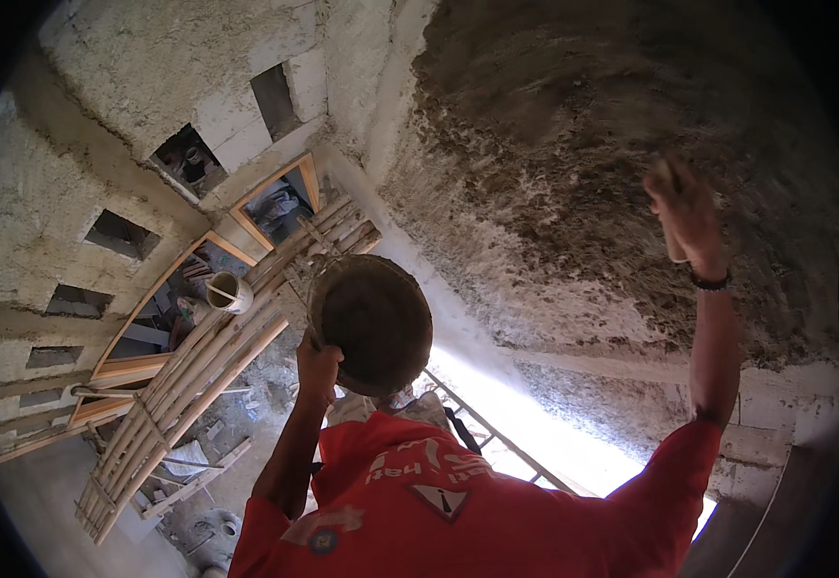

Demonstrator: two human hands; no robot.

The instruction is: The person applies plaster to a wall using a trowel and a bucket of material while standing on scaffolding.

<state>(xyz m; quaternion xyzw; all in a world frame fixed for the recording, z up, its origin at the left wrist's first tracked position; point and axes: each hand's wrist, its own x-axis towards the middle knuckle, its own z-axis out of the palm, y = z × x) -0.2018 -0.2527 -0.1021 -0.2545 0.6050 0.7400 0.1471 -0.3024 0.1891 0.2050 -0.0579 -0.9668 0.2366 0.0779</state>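
My left hand [321, 366] grips the rim of a dark bucket [371, 313] with grey-brown mortar inside. Up at the right, my right hand [689, 207] is closed on a flat, elongated tan tool [672, 236], slightly blurred, perhaps a wooden float. It is at a rough wall [564, 125] covered in dark, wet plaster, smoother toward the top; whether the tool touches it I cannot tell.
A bamboo plank scaffold [179, 414] runs at the left, carrying a white pail [230, 292] with a stick. Behind it are wood-framed openings [244, 212] and several square holes [121, 231]. Rubble [208, 491] lies below. A bright opening with a railing [525, 424] is behind me.
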